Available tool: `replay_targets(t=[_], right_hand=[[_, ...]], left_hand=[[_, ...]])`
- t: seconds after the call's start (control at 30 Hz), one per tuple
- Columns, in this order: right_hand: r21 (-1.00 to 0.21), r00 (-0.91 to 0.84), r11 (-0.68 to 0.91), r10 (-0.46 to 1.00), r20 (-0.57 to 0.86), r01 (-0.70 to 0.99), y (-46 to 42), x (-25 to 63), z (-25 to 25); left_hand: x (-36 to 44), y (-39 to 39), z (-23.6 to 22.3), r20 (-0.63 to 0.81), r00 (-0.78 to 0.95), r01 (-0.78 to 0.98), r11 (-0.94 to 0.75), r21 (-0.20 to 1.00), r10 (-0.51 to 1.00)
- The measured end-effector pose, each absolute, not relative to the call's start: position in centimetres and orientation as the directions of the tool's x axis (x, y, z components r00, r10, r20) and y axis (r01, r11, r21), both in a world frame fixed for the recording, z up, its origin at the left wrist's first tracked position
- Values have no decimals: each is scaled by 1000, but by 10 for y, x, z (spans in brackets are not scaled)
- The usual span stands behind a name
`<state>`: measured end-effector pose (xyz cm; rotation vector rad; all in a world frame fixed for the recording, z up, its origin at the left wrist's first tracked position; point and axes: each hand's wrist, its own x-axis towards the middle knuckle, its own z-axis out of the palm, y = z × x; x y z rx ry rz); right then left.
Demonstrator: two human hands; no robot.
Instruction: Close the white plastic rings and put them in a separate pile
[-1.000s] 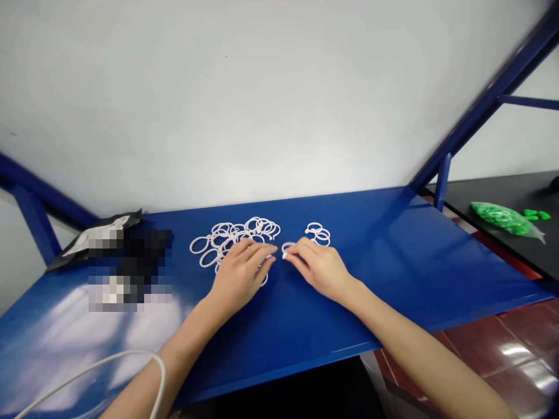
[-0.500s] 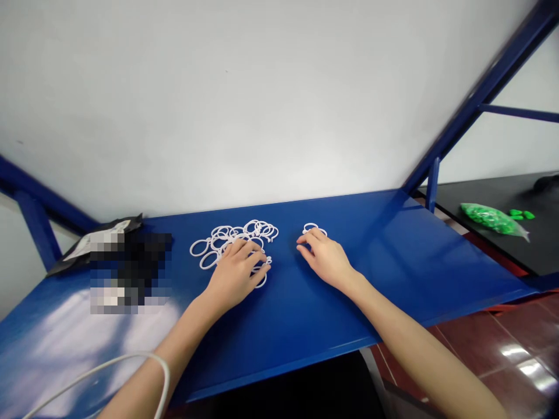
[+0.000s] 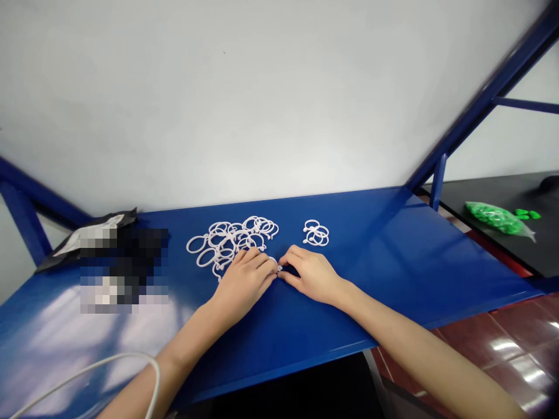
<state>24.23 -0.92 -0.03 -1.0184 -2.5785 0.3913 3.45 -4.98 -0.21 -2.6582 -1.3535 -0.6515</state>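
Observation:
My left hand [image 3: 251,273] has its fingers closed on a white ring [image 3: 272,259] at the front of a loose pile. Most of that ring is hidden under the fingers. My right hand [image 3: 308,272] meets it from the right, thumb and forefinger pinching a small end piece of the same ring. Behind my left hand lies the pile of white rings [image 3: 225,238], overlapping one another, some with small knobs or eyelets. Apart from the pile, beyond my right hand, a small cluster of white rings [image 3: 317,234] rests on the blue table [image 3: 371,250].
A black plastic package with a white label [image 3: 87,233] lies at the table's left end, partly pixelated. A white cable [image 3: 117,356] loops over my left forearm. On a black surface at right sits a bag of green pieces [image 3: 498,218]. Blue frame bars [image 3: 476,105] rise at both ends.
My right hand has left the small ring cluster and come left and nearer to me, to meet my left hand. My left hand has shifted slightly right, its fingers drawn closed on a ring.

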Motion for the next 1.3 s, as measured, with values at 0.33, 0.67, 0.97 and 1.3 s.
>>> replay_targets(t=[0.33,0.67,0.97,1.3], right_hand=[[-515,-599,654,743,300,554,-9,246,-4],[-619,-549,674,719,426,403,-13,247,1],[-585,-543,748,647,535,314,-14,248,2],[-641,-589,739,618,520,209,-11,255,11]], left_hand=[[37,-50,-4,495,444,804,-576,149,747],[37,-52,-3,602,376,828,-547,122,704],[35,-52,1,630,388,815,-570,106,672],[35,-52,-2,631,427,770,-626,122,648]])
